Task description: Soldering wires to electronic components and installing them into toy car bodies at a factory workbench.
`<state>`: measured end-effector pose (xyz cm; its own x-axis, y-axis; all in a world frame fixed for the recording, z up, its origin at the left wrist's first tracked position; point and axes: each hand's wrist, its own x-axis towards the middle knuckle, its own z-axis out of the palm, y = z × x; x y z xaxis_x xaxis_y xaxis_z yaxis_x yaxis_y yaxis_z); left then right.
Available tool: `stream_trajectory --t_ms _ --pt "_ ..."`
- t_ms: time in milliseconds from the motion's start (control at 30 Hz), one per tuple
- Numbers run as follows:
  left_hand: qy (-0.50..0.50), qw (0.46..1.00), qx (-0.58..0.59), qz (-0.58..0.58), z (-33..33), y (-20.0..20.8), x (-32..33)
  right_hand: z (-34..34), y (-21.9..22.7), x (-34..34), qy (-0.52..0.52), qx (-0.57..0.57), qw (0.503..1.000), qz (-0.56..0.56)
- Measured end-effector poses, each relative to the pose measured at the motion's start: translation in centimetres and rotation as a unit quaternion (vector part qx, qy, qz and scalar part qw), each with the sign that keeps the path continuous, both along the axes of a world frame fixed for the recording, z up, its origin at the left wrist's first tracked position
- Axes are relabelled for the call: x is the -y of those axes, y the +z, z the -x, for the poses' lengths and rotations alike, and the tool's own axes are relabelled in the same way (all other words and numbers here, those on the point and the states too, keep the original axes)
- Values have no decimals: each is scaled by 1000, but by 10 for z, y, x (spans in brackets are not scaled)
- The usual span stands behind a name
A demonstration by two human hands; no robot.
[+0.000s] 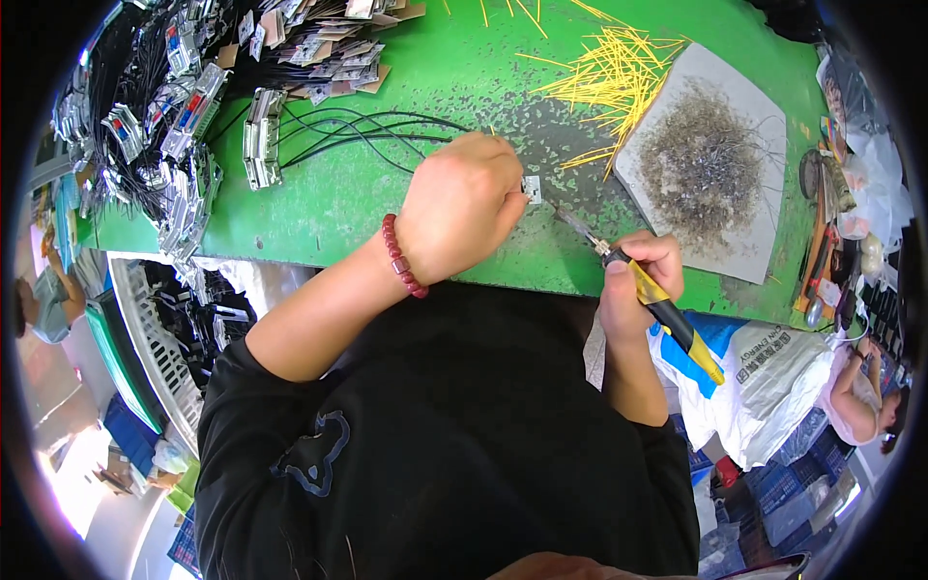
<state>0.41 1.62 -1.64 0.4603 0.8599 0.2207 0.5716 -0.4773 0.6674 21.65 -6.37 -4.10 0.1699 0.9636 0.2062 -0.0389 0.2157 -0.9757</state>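
Observation:
My left hand [462, 198], a red bead bracelet at its wrist, is curled closed over several black wires [372, 135]. They run to it from a silver metal bracket [262, 138] lying on the green table [290, 217]. A small whitish-silver square piece [533, 189] sticks out past its fingers; the fingertips are hidden beneath the hand. In my right hand [638, 275] is a soldering iron [667, 311] with a yellow and black handle, held like a pen. Its tip points up and left, a little apart from the small piece.
On my right lies a grey board [710, 237] heaped with dark wire clippings [701, 159]. Thin yellow strands [619, 82] are strewn beside it. Bundled brackets with black wires [188, 116] crowd the left. Tools [822, 251] line the right edge. Another person [860, 391] sits farther right.

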Motion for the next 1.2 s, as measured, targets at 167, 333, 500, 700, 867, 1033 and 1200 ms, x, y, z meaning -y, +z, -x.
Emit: stream_trajectory --t_ms 167,333,500,700,867,1033,1200 --pt "15 1000 -6 -13 -2 0 2 2 1 -1 6 27 1000 -11" --pt "15 1000 -9 -12 -2 -1 1 2 -1 -2 11 38 999 -9" --pt "16 1000 -5 -14 -3 0 1 1 -1 -4 22 49 999 -5" --pt "17 1000 -8 -14 -4 0 1 1 0 -4 30 62 998 10" --pt "17 1000 -11 -18 -3 1 1 2 -1 -6 42 84 996 8" --pt "18 1000 -12 -22 -2 -1 2 1 -2 -2 17 29 999 8" --pt "16 1000 -14 -20 -2 -1 1 2 -1 -3 10 28 1000 7"
